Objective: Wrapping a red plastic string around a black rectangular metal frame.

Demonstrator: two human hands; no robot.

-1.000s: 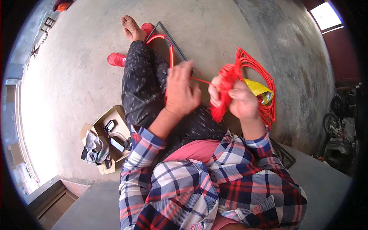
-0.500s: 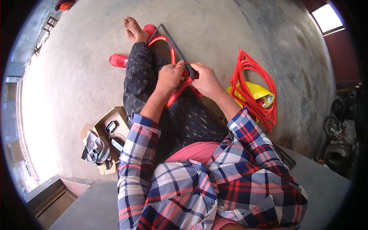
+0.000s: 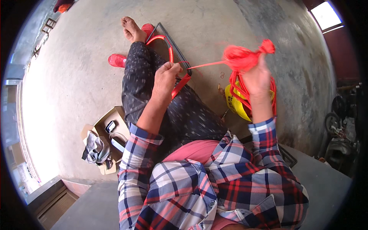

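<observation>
A dark metal frame (image 3: 174,43) rests across my legs, part of it wrapped in red ribbon (image 3: 181,86). My left hand (image 3: 165,81) is closed at the frame's near corner, pinching the red strand there. Out to the right, my right hand (image 3: 257,78) grips a blurred bundle of red ribbon (image 3: 241,57). A taut red strand (image 3: 209,64) runs from the bundle to the frame beside my left hand. The fingers of my right hand are partly hidden by the bundle.
Several red-wrapped frames (image 3: 273,90) lie on the floor at the right, with a yellow bag (image 3: 237,101) among them. At the left stands an open cardboard box (image 3: 100,124) with a grey cloth (image 3: 97,147) and small devices. A motorbike (image 3: 339,134) is at the far right.
My right hand has moved from the frame out to the right, and the red bundle now shows in it, drawing the strand taut. My left hand stays near the frame's corner.
</observation>
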